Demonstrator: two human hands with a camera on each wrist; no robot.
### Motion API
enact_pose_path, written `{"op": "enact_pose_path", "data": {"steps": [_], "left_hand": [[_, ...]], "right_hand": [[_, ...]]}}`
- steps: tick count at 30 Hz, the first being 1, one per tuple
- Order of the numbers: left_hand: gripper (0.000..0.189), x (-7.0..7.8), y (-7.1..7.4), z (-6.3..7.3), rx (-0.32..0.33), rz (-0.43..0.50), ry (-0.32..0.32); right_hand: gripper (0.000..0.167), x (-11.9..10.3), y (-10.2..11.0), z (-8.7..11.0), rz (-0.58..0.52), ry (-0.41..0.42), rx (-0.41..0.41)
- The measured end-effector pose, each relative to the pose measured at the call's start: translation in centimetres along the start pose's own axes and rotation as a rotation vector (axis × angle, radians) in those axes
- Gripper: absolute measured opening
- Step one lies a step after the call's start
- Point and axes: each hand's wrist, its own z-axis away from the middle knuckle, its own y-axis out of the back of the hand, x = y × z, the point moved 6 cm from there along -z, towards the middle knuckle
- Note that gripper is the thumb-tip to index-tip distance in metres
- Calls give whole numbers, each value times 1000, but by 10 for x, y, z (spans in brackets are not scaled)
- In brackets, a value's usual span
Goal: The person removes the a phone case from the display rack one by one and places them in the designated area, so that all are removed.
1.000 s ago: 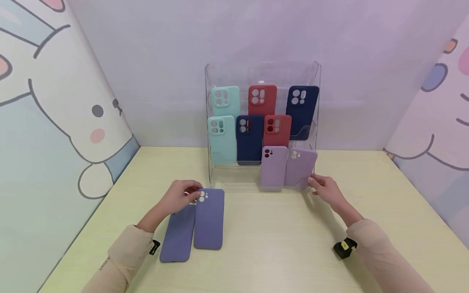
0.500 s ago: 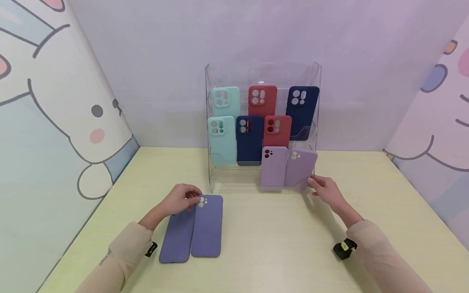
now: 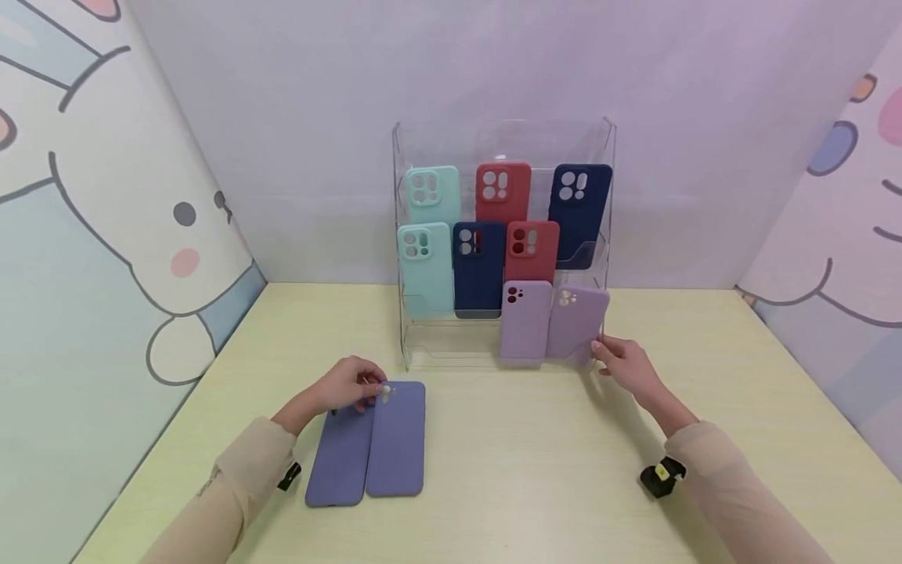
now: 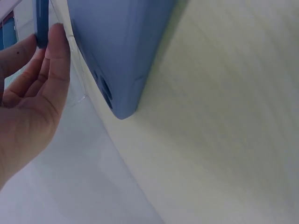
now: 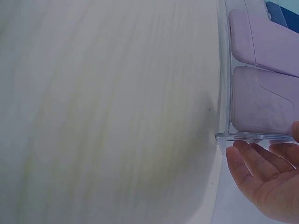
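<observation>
In the head view, my left hand (image 3: 350, 384) pinches the top left corner of a violet phone case (image 3: 397, 446), thumb on its camera cutouts. In the left wrist view, thumb and fingers close on the edge of this case (image 4: 41, 21). A second violet phone case (image 3: 340, 462) lies just left of it, its top partly under the hand. My right hand (image 3: 627, 364) is at the lower right side of a clear acrylic display rack (image 3: 451, 345), thumb in front, fingers outside the side panel. Beside that thumb, a lilac phone case (image 3: 578, 325) leans in the bottom tier.
Another lilac case (image 3: 527, 321) stands left of the first. The middle tier holds mint (image 3: 427, 274), navy (image 3: 479, 274) and red (image 3: 533, 254) cases; mint, red and navy ones stand above. A pale wood table (image 3: 521, 470) meets a rear wall and cartoon side panels.
My left hand has drawn the held violet case down toward the front of the table and slightly left, bringing it alongside the other. My right hand stays at the rack.
</observation>
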Motion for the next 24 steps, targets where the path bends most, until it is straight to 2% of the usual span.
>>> {"op": "enact_pose_path", "data": {"steps": [8, 17, 24], "left_hand": [[15, -4, -1, 0, -35, 12, 39], [15, -9, -1, -1, -28, 37, 73], [18, -6, -1, 0, -8, 59, 88]], "right_hand": [[48, -1, -1, 0, 2, -8, -5], [48, 0, -1, -1, -4, -6, -6], [48, 0, 0, -1, 6, -3, -2]]}}
